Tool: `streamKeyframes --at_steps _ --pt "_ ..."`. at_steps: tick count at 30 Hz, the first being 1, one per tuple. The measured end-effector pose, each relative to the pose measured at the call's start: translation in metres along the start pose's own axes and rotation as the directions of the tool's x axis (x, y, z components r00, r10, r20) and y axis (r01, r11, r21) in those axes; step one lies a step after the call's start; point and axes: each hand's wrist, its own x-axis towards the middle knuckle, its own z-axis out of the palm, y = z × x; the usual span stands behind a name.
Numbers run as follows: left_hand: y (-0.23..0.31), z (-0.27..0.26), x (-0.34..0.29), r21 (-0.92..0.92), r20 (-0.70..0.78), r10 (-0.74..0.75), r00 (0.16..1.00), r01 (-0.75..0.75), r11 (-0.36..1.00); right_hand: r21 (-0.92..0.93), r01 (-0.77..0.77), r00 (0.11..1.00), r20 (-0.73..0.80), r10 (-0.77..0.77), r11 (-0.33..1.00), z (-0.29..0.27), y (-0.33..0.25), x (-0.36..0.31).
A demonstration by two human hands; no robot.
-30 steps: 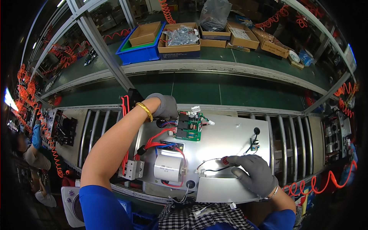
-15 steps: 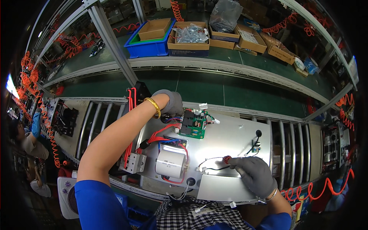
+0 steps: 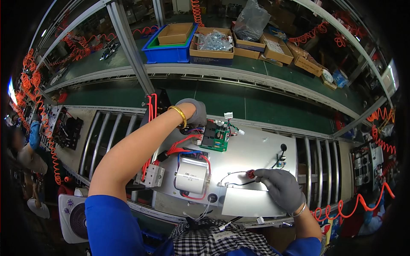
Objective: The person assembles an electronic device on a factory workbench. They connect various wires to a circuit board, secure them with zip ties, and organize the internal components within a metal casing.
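A metal panel [image 3: 243, 155] lies in front of me, carrying electrical parts. My left hand [image 3: 197, 114], in a grey glove, is curled at the upper left corner of a green circuit board [image 3: 220, 138]. Its fingertips are mostly hidden, and I cannot make out what they grip. My right hand [image 3: 282, 190], also gloved, pinches a small ring wound with red wire [image 3: 251, 174] between thumb and fingertips. Thin dark leads run from that ring to a white connector [image 3: 224, 184]. Left of it sits a white cylindrical capacitor [image 3: 191, 177], with red wires [image 3: 181, 146] rising toward the board.
The panel rests on a roller conveyor [image 3: 322, 170]. A grey breaker block [image 3: 153, 176] stands at its left edge. Beyond, a shelf holds a blue bin [image 3: 166, 53] and cardboard boxes [image 3: 211, 53]. A fan [image 3: 74, 217] and a person [image 3: 32, 158] are at left. Coiled orange hoses [image 3: 354, 204] hang around.
The whole view has shifted slightly. My left hand stays by the circuit board, and my right hand keeps its pinch on the wire-wound ring with only a small movement.
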Motion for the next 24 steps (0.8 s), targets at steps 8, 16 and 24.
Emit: streamKeyframes --at_steps 8,16,24 --pt "0.007 -0.016 -0.044 -0.385 -0.293 -0.126 0.948 0.004 0.923 0.060 -0.072 0.997 -0.037 0.074 0.996 0.003 0.004 -0.003" --pt "-0.001 -0.008 -0.043 -0.229 -0.238 0.166 0.957 -0.222 0.948 0.123 -0.108 0.994 0.004 0.108 0.987 0.000 0.002 0.001" --pt "-0.002 -0.010 -0.039 -0.364 -0.336 0.219 0.916 -0.340 0.867 0.180 -0.111 0.994 0.021 0.109 0.977 -0.003 0.003 0.000"
